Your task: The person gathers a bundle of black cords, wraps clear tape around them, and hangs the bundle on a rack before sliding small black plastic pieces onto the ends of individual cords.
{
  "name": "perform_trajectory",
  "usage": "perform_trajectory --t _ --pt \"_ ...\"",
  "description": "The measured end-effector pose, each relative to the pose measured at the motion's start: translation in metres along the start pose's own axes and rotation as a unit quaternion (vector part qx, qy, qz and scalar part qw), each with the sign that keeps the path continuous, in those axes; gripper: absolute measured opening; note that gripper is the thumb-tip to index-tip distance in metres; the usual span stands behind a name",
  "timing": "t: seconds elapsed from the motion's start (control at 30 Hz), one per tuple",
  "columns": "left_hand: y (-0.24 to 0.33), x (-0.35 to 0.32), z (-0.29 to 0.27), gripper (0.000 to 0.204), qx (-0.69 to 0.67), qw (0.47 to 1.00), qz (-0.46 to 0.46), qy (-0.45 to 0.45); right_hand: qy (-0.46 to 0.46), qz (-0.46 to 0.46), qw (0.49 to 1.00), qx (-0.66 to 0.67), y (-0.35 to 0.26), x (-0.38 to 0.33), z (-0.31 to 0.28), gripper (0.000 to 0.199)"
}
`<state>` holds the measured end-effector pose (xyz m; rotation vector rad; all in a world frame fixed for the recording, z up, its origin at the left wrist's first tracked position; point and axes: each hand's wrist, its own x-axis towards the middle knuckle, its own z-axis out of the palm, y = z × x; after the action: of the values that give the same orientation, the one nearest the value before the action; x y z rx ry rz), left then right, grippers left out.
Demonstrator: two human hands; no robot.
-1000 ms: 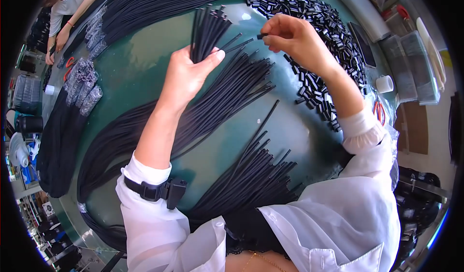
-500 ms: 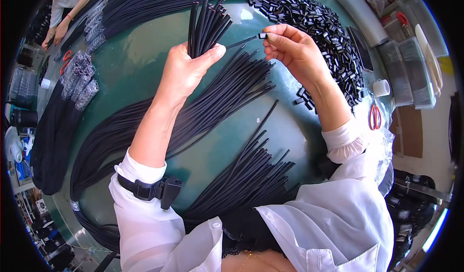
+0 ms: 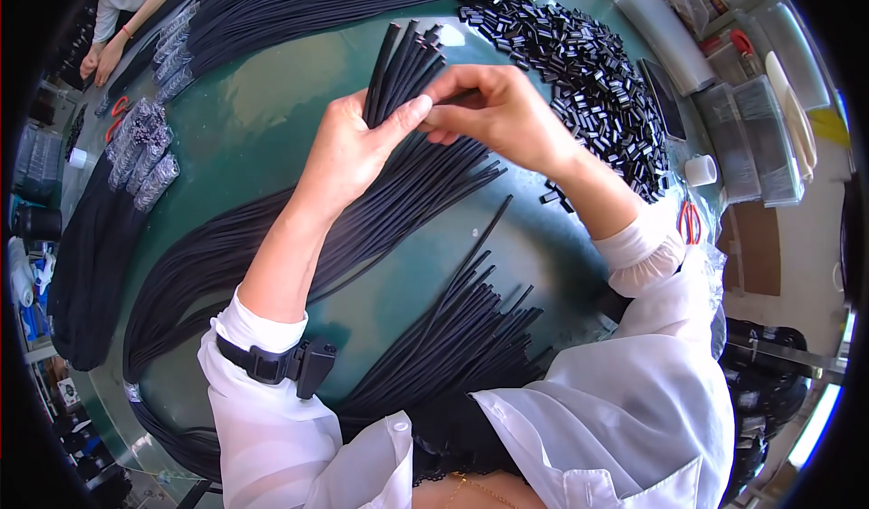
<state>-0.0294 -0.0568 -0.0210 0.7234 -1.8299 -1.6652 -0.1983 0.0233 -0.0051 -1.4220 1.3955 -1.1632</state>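
My left hand (image 3: 348, 142) is closed round a bunch of black cables (image 3: 403, 67), their cut ends pointing up and away from me. Against its thumb, my right hand (image 3: 502, 115) is closed with bent fingers on a black cable (image 3: 469, 100). Only a dark bit of that cable shows between the fingers; its tip and any sleeve on it are hidden. Below both hands, a long bundle of black cables (image 3: 362, 206) curves across the green table. Small shiny black sleeves (image 3: 602, 93) lie in a large heap right of my right hand.
More black cables (image 3: 480, 328) lie near my body, and others (image 3: 308, 2) along the far edge. Plastic-wrapped cable bundles (image 3: 140, 161) are at left. Red-handled scissors (image 3: 690, 224), a white roll (image 3: 700, 171) and clear bins (image 3: 756, 138) stand right. Another person's hands (image 3: 107, 57) are far left.
My right hand has moved left from the cable's end, where it held a small black sleeve, to my left thumb. The bunch in my left hand has shifted slightly right and tilted.
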Motion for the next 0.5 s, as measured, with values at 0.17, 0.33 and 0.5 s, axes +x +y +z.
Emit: perform_trajectory --t 0.17,0.33,0.5 --pt "0.005 0.006 -0.012 0.025 0.034 0.998 -0.055 -0.001 -0.038 0.025 0.999 0.004 -0.006 0.011 -0.001 0.018" --pt "-0.014 0.022 -0.020 0.023 0.188 0.962 0.110 0.167 0.001 0.001 0.996 -0.093 0.009 0.047 -0.056 0.017" --pt "-0.007 0.022 -0.017 0.021 0.024 0.987 0.040 0.155 0.160 -0.007 0.817 -0.555 0.056 0.088 -0.130 0.021"
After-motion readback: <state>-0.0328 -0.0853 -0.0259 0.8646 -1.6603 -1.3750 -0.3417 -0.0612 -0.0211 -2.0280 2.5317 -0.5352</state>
